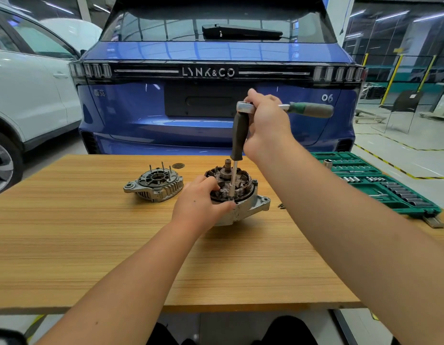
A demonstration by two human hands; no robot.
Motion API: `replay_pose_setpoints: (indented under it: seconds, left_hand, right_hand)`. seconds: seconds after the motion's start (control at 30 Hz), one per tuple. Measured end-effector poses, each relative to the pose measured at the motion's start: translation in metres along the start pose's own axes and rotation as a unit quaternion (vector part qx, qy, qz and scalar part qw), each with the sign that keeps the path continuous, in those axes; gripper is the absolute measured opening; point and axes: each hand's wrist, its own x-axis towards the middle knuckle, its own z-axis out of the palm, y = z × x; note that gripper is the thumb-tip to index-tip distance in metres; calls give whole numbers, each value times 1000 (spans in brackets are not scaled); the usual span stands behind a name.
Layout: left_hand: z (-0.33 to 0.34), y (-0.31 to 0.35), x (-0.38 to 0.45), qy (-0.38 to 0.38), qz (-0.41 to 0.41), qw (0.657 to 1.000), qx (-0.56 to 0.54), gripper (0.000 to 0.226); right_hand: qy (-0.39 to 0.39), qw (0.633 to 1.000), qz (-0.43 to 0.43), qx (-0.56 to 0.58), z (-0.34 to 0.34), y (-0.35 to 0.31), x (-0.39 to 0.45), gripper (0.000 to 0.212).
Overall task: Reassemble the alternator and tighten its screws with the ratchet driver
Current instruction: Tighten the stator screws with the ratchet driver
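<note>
While the rear cover (155,184) lies apart on the tabletop (91,232), the alternator is only part-way rebuilt. Main housing (240,207) stands near the tabletop's centre, open side up; copper windings and rotor shaft (227,164) exposed.

Rear cover: at about 9 o'clock from the housing, close by but not touching. Several long bolts stand upright in it. Not yet fitted.

Left hand (203,197): fingers curled over the housing rim at its 8 o'clock side, gripping it steady.

Right hand (265,123): wrapped around the top of the ratchet driver (239,135), where the vertical dark grip meets the chrome ratchet head. Green-and-grey ratchet handle (313,109) sticks out toward 3 o'clock. The driver's steel shaft runs straight down into the housing, tip seated near the front rim of the stator; the fastener itself is hidden by the socket and the left thumb.

Judgement: an inner screw is being tightened now. Done, as far as I can see: rotor and stator seated in the front housing. Left: finish the inner screws, place the rear cover over the shaft, run its long bolts down, tighten them.

Socket set case (380,185): open, at 3 o'clock on the tabletop's right edge. A few small loose bits (280,205) lie just right of the housing. A blue car (216,95) is parked beyond, at 12 o'clock.
</note>
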Motion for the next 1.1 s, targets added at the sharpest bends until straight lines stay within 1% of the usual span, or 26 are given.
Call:
replay_pose_setpoints:
  seconds: [0.07,0.13,0.17,0.23,0.33,0.4,0.47,0.57,0.63,0.7,0.87,0.9,0.97,1.03,1.07,1.1]
  left_hand:
    - [1,0,0,3,0,1000,1,42]
    - [1,0,0,4,0,1000,0,41]
    - [1,0,0,4,1,1000,1,41]
    - [1,0,0,7,1,1000,5,41]
    - [3,-1,-1,14,1,1000,6,40]
    - [3,0,-2,15,0,1000,2,40]
    - [3,1,-2,15,-2,1000,2,41]
    - [2,3,-3,17,-4,1000,7,43]
    - [1,4,-4,19,-4,1000,7,43]
    - [1,5,-4,18,-4,1000,6,43]
    - [1,5,-4,15,-10,1000,5,44]
    - [1,5,-4,13,-12,1000,5,44]
    - [1,5,-4,12,-13,1000,4,42]
    - [2,5,-5,13,-14,1000,4,42]
    - [2,5,-5,13,-15,1000,5,43]
    - [2,5,-5,13,-15,1000,8,43]
  right_hand:
    - [-36,992,-107,-56,-4,11,-2,4]
    - [-65,966,-204,-143,-9,16,-3,8]
    - [-77,942,-259,-197,-11,17,-3,10]
    - [-103,879,-355,-300,-14,19,-4,17]
    - [-124,795,-439,-400,-16,18,-4,19]
    - [-142,738,-465,-468,-18,16,-3,19]
    - [-157,684,-471,-535,-17,14,-2,24]
    - [-160,596,-463,-636,-13,10,-2,42]
    - [-172,559,-442,-680,-10,5,-2,55]
    - [-187,544,-430,-696,-7,-1,-1,55]
    - [-185,514,-390,-741,4,-13,7,40]
    - [-189,515,-377,-746,7,-16,8,38]
    - [-202,533,-340,-748,12,-21,8,39]
    - [-208,569,-291,-741,19,-27,7,42]
    - [-210,589,-264,-734,22,-29,7,41]
    - [-211,600,-243,-732,25,-30,7,38]
